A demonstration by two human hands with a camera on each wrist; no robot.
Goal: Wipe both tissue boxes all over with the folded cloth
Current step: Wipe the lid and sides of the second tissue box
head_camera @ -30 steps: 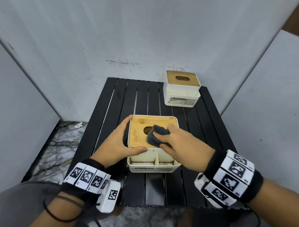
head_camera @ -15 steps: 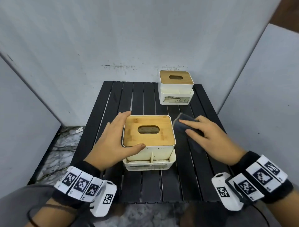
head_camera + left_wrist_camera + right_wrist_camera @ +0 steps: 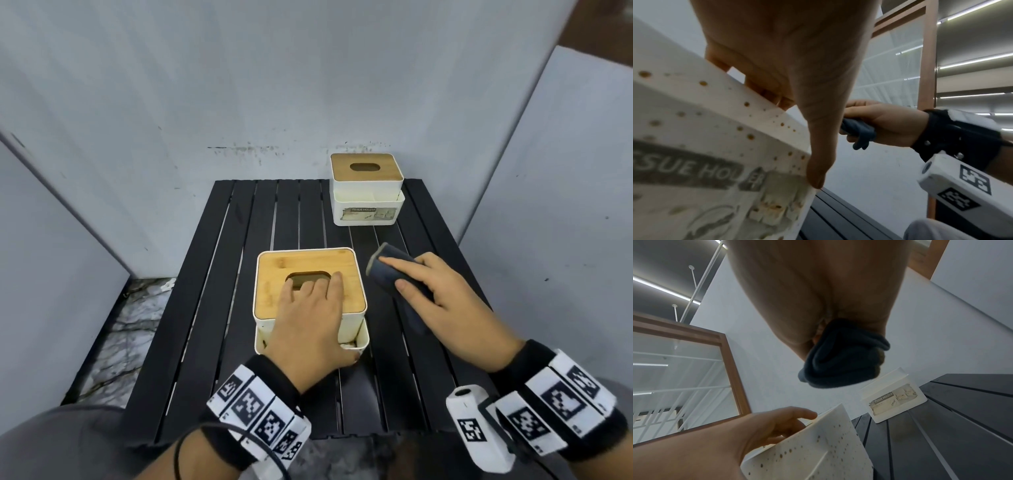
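The near tissue box (image 3: 274,274), white with a bamboo lid, stands mid-table. My left hand (image 3: 308,308) lies flat over its lid, fingertips at the slot and thumb down the front right corner of the box (image 3: 715,146). Just right of the box, my right hand (image 3: 431,294) pinches the folded dark blue cloth (image 3: 383,270) between thumb and fingers, a little above the slats and apart from the box. The right wrist view shows the cloth (image 3: 842,356) bunched under my palm. The far tissue box (image 3: 366,192) stands untouched at the back right.
The black slatted table (image 3: 233,274) is hemmed in by grey panels behind and on both sides. Marble floor shows past its left edge. Bare slats lie between the two boxes and left of the near box.
My right hand carried the cloth off the near box's lid to its right side. My left hand moved from the box's left side onto the lid.
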